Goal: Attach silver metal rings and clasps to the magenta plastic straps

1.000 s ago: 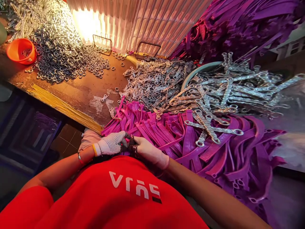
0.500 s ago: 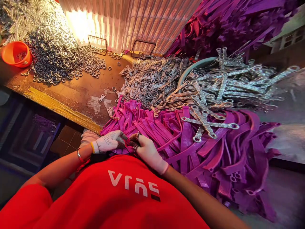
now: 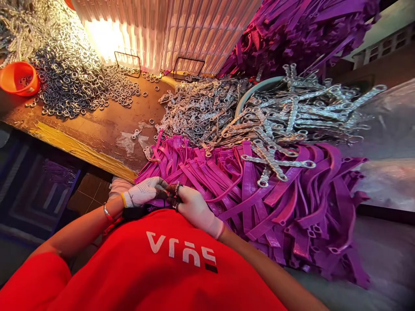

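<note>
My left hand (image 3: 145, 191), in a white dotted glove with darkened fingertips, is closed near the front of my red shirt. Its fingers meet those of my right hand (image 3: 197, 208), also gloved and closed, just to the right. A small metal ring (image 3: 177, 189) shows at the right fingertips. Whatever else is pinched between the hands is hidden by the fingers. Right behind them lies a heap of purple straps (image 3: 207, 177) with looped ends. Several silvery link strips (image 3: 269, 160) rest on top of the straps.
Loose metal rings (image 3: 69, 80) are piled at the left, beside an orange cup (image 3: 20, 80). More link strips (image 3: 204, 103) lie around a grey-green basin rim (image 3: 246, 97). A ribbed translucent panel (image 3: 168, 36) stands at the back. Yellow tape (image 3: 78, 147) runs along the table edge.
My hands have come closer together, the right one shifting left until the fingertips meet. The reddish bit seen between them before is now covered. The view has shifted slightly.
</note>
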{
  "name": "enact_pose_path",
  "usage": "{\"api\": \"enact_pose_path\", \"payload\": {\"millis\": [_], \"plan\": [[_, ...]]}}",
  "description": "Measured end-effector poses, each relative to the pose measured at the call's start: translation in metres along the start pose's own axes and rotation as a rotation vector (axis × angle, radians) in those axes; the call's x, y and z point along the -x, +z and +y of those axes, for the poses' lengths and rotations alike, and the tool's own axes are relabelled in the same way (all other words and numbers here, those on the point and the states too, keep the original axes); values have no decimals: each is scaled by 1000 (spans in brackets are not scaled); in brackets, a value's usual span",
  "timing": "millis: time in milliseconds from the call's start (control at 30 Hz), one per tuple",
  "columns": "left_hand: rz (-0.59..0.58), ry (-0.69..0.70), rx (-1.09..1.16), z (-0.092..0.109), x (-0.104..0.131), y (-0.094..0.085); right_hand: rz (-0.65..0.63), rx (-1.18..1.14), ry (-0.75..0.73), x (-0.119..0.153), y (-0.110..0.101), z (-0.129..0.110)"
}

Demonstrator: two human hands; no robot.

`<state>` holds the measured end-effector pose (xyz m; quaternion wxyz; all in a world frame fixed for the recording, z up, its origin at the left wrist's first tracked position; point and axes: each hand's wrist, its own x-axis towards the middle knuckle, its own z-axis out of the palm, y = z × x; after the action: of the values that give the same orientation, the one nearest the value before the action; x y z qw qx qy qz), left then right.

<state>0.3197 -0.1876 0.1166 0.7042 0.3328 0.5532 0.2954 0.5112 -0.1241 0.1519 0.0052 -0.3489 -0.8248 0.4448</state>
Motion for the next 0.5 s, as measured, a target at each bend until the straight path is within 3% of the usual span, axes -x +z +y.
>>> {"api": "enact_pose_path", "payload": {"millis": [133, 267, 500], "plan": [[-11, 38, 15, -8, -4, -2, -190, 308, -121, -10, -17, -4], [-31, 44, 10, -8, -6, -3, -370, 544, -135, -24, -28, -16], [-71, -10, 119, -11, -11, -6, -489, 775, -354, -34, -23, -30]]}}
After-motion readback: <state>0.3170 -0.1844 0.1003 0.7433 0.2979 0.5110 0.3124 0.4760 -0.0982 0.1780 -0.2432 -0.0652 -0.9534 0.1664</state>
